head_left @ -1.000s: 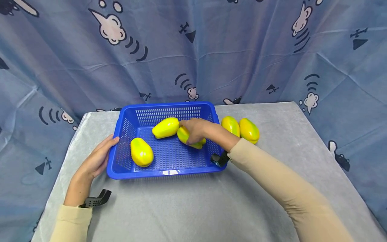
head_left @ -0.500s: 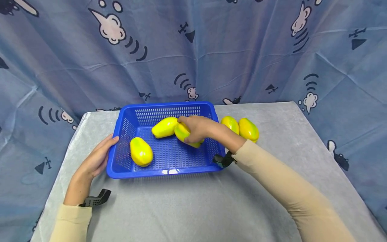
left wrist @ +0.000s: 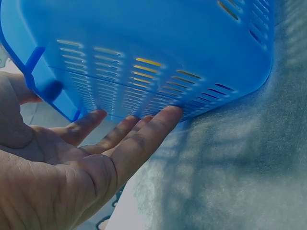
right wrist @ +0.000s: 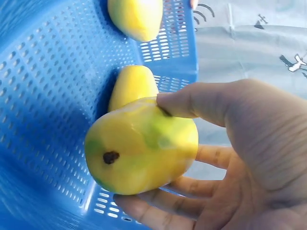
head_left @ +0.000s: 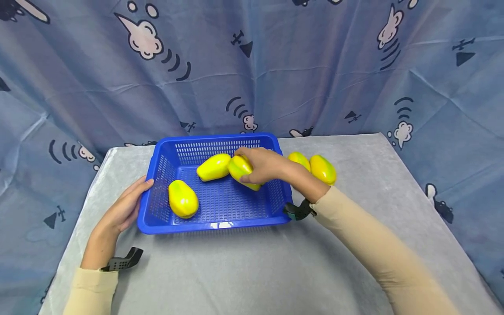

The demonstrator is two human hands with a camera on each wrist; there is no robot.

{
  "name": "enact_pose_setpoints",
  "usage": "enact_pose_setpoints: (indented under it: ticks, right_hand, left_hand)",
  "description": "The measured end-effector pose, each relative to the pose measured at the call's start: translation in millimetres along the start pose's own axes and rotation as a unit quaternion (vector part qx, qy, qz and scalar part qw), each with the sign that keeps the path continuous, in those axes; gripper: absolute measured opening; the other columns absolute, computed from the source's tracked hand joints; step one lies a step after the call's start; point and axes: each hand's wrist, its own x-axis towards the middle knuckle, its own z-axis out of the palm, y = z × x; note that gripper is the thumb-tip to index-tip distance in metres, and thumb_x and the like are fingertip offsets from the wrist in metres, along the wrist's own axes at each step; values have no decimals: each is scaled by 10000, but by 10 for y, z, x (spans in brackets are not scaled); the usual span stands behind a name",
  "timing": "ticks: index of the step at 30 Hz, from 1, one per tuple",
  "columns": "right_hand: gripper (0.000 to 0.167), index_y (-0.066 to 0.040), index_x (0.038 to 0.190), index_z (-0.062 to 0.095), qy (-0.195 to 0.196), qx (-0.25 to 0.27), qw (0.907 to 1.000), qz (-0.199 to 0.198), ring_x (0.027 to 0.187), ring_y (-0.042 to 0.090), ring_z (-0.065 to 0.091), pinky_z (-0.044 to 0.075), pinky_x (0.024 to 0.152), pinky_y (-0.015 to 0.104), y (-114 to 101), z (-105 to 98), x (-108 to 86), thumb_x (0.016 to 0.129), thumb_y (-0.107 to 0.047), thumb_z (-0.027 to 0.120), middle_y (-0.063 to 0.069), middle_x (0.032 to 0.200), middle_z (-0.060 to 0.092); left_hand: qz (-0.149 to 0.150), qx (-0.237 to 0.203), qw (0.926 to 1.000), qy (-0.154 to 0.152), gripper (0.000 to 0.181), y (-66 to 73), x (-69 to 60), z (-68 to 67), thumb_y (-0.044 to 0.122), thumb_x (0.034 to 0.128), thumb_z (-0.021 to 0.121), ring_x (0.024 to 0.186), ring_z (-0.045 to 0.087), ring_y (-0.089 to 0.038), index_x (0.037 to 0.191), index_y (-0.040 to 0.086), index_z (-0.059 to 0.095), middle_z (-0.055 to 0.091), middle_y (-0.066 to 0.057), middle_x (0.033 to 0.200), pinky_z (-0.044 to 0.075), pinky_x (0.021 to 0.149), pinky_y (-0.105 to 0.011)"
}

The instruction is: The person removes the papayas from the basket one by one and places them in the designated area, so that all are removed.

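The right hand [head_left: 265,165] has its grip curled round a glossy yellow-green oblong fruit [head_left: 242,168], inside a blue rectangular perforated plastic basket [head_left: 181,228], towards its far right; whether the fruit touches the basket's floor is unclear. Just left of it lies a smooth yellow elongated fruit [head_left: 214,167], and near the left end a plump yellow fruit [head_left: 183,199]. The left hand [head_left: 122,210] keeps a wide grip, fingers touching the basket's left outer wall. Two yellow-green oval fruits [head_left: 323,169] sit right of the basket on the grey cloth-covered counter [head_left: 370,175].
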Motion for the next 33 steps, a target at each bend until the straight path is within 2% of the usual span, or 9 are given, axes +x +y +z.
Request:
enact_pose_setpoints:
  ticks: [5, 14, 21, 33]
  right_hand:
    - [693, -141, 1546, 494, 359, 86, 9991, -199, 1142, 293, 608, 541, 942, 449, 49, -34, -68, 934, -295, 781, 108, 1404, 643]
    - [747, -108, 1602, 433, 674, 470, 9965, -170, 1283, 323, 570, 536, 1061, 510, 109, -35, -194, 955, -294, 756, 137, 1560, 547]
    - [754, -139, 1623, 405, 969, 771, 9922, -134, 1298, 312, 570, 520, 1084, 513, 164, -29, -315, 973, -325, 738, 118, 1594, 513]
    - [760, -175, 1619, 393, 1430, 1346, 9805, -111, 1335, 292, 579, 502, 1135, 534, 263, 21, -501, 968, -338, 749, 43, 1628, 483]
  left_hand:
    - [-20, 20, 10000, 27, 767, -1, -3, 1, 417, 1154, 379, 1155, 647, -9, 1702, 56, -18, 578, 147, 1311, 584, 948, -229]
    - [-52, -5, 10000, 15, 767, 14, -9, 2, 414, 1154, 377, 1143, 658, -11, 1699, 45, -16, 607, 155, 1288, 589, 939, -236]
    - [-113, 56, 9999, 65, 773, 3, -12, -10, 434, 1151, 378, 1164, 644, 8, 1704, 69, -21, 568, 159, 1318, 586, 950, -227]
    - [-102, -121, 9999, 61, 764, 14, -10, 22, 405, 1155, 381, 1124, 670, -17, 1697, 39, -13, 620, 147, 1274, 599, 932, -242]
